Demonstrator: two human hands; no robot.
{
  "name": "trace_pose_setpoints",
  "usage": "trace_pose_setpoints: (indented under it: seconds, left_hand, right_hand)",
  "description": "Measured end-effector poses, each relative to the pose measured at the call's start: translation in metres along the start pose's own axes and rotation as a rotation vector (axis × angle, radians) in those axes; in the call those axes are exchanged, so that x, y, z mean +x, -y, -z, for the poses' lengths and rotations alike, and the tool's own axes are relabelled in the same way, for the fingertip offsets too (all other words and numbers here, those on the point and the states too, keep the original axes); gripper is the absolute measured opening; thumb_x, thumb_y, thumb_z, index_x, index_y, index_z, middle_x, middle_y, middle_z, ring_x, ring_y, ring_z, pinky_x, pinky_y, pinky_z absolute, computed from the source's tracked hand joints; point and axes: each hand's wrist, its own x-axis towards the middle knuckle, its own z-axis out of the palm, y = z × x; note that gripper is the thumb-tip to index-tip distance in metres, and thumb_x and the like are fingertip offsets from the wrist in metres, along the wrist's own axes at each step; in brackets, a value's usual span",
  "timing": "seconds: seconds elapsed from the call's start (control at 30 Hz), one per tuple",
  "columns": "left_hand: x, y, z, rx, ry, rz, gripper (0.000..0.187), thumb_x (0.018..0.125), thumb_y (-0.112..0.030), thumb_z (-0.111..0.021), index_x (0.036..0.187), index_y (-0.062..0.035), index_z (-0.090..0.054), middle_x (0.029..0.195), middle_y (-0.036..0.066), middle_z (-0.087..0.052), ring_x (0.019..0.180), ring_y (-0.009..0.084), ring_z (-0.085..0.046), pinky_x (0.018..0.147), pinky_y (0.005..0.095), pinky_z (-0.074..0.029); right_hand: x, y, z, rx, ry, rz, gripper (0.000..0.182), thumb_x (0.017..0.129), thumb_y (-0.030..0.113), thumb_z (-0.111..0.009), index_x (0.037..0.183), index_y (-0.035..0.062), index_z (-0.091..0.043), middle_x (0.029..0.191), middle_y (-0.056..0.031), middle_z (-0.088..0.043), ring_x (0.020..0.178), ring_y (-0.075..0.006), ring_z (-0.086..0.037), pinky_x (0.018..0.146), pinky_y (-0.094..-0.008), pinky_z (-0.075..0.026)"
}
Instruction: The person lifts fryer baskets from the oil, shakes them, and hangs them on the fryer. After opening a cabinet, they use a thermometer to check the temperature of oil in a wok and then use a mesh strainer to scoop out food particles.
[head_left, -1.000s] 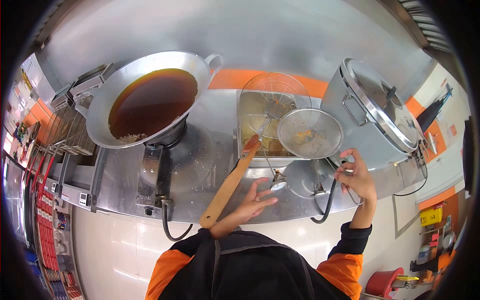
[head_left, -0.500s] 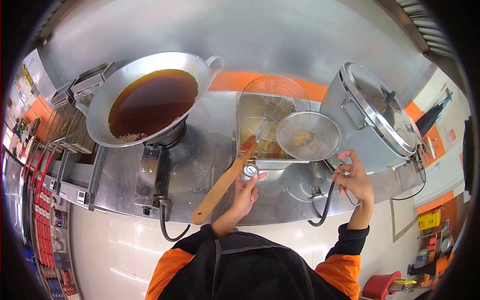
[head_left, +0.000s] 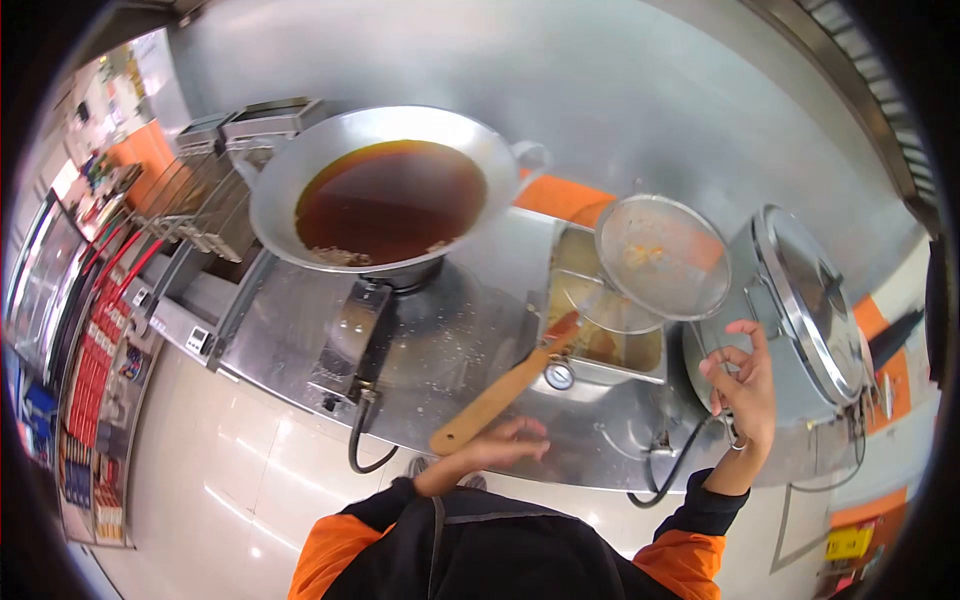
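My right hand (head_left: 740, 390) grips the handle of a round mesh strainer (head_left: 665, 258), which holds some orange-brown bits. The strainer hangs tilted above the right part of a metal tray (head_left: 640, 372) with murky liquid. My left hand (head_left: 508, 446) is open, slightly blurred and empty, near the counter's front edge. Just above it lies a long wooden-handled tool (head_left: 500, 396), its head end over the tray. A round dial thermometer (head_left: 559, 376) is at the tray's front edge, beside the wooden handle.
A large wok (head_left: 470, 125) of dark brown oil stands on a burner at the left. A tall lidded pot (head_left: 735, 300) is at the right. Black hoses (head_left: 358, 440) hang at the counter's front. Wire baskets (head_left: 215, 205) are at the far left.
My left hand has let go of the thermometer and moved down toward the counter's edge. The strainer has been raised in my right hand. The view has turned, shifting the wok rightward.
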Motion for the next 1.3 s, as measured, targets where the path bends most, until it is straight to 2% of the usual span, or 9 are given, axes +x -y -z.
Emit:
trace_pose_setpoints:
  seconds: [0.23, 0.37, 0.43, 0.53, 0.67, 0.73, 0.87, 0.97, 1.3]
  left_hand:
    - [-0.133, 0.046, 0.035, -0.136, -0.231, -0.067, 0.034, 0.089, -0.026, -0.058, 0.117, -0.0083, -0.049, 0.084, 0.003, -0.060, 0.078, 0.0075, -0.055, 0.068, 0.0199, -0.040]
    - [-0.192, 0.045, 0.065, -0.126, -0.419, -0.047, 0.030, 0.090, -0.021, -0.056, 0.117, -0.0083, -0.049, 0.088, 0.005, -0.061, 0.084, 0.0087, -0.056, 0.071, 0.0213, -0.042]
    - [-0.219, 0.055, 0.084, -0.083, -0.471, -0.187, 0.030, 0.090, -0.022, -0.057, 0.116, -0.0083, -0.050, 0.081, 0.003, -0.060, 0.078, 0.0060, -0.054, 0.064, 0.0183, -0.039]
    - [-0.280, 0.051, 0.113, -0.397, -0.532, -0.013, 0.030, 0.090, -0.023, -0.057, 0.115, -0.0081, -0.051, 0.076, 0.001, -0.058, 0.070, 0.0046, -0.052, 0.057, 0.0166, -0.036]
    - [-0.344, 0.080, 0.170, -0.388, -0.700, -0.005, 0.028, 0.090, -0.023, -0.056, 0.114, -0.0084, -0.052, 0.069, 0.002, -0.057, 0.054, 0.0035, -0.044, 0.045, 0.0166, -0.030]
    - [-0.365, 0.089, 0.193, -0.374, -0.804, -0.016, 0.026, 0.090, -0.021, -0.056, 0.112, -0.0077, -0.052, 0.063, 0.003, -0.056, 0.041, 0.0018, -0.033, 0.038, 0.0176, -0.023]
    - [-0.382, 0.089, 0.231, -0.423, -0.881, -0.007, 0.024, 0.089, -0.022, -0.056, 0.108, -0.0077, -0.053, 0.060, 0.003, -0.055, 0.040, 0.0018, -0.032, 0.037, 0.0185, -0.023]
    - [-0.382, 0.081, 0.250, -0.365, -0.896, 0.012, 0.024, 0.089, -0.022, -0.057, 0.108, -0.0075, -0.053, 0.060, 0.003, -0.055, 0.040, 0.0018, -0.032, 0.037, 0.0186, -0.023]
    - [-0.373, 0.084, 0.273, -0.359, -0.913, 0.034, 0.028, 0.088, -0.023, -0.058, 0.109, -0.0056, -0.051, 0.059, 0.003, -0.056, 0.039, 0.0023, -0.033, 0.038, 0.0191, -0.025]
  right_hand:
    - [0.098, 0.040, -0.114, -0.122, 0.263, 0.313, 0.053, 0.078, 0.003, -0.065, 0.124, -0.0015, -0.040, 0.074, -0.0056, -0.057, 0.046, -0.0093, -0.049, 0.041, -0.0219, -0.038]
    - [0.194, 0.029, -0.195, -0.289, 0.534, 0.141, 0.031, 0.081, 0.009, -0.064, 0.107, -0.0052, -0.055, 0.063, -0.0014, -0.053, 0.045, -0.0079, -0.044, 0.044, -0.0207, -0.036]
    - [0.214, 0.036, -0.240, -0.435, 0.486, 0.109, 0.025, 0.083, 0.012, -0.061, 0.102, -0.0048, -0.057, 0.062, -0.0030, -0.053, 0.046, -0.0090, -0.047, 0.042, -0.0233, -0.037]
    - [0.236, 0.052, -0.298, -0.553, 0.399, 0.084, 0.025, 0.086, 0.018, -0.059, 0.099, -0.0033, -0.058, 0.061, -0.0063, -0.054, 0.048, -0.0114, -0.051, 0.039, -0.0274, -0.039]
    - [0.256, 0.065, -0.347, -0.834, 0.250, 0.200, 0.030, 0.088, 0.028, -0.055, 0.097, -0.0009, -0.058, 0.066, -0.0149, -0.058, 0.052, -0.0211, -0.059, 0.039, -0.0339, -0.044]
    - [0.271, 0.056, -0.358, -0.969, 0.183, 0.281, 0.031, 0.090, 0.029, -0.051, 0.099, -0.0003, -0.056, 0.074, -0.0198, -0.061, 0.059, -0.0274, -0.062, 0.045, -0.0373, -0.047]
    - [0.296, 0.018, -0.360, -1.389, -0.046, 0.471, 0.024, 0.091, 0.019, -0.044, 0.106, 0.0025, -0.052, 0.087, -0.0236, -0.062, 0.077, -0.0354, -0.064, 0.062, -0.0438, -0.051]
    - [0.274, 0.026, -0.371, -1.601, -0.149, 0.184, 0.026, 0.090, 0.015, -0.042, 0.114, 0.0084, -0.047, 0.096, -0.0210, -0.061, 0.091, -0.0379, -0.060, 0.074, -0.0466, -0.049]
    - [0.253, 0.009, -0.415, -1.371, 0.068, 0.273, 0.024, 0.090, 0.015, -0.040, 0.100, 0.0008, -0.056, 0.093, -0.0254, -0.061, 0.091, -0.0407, -0.059, 0.081, -0.0477, -0.046]
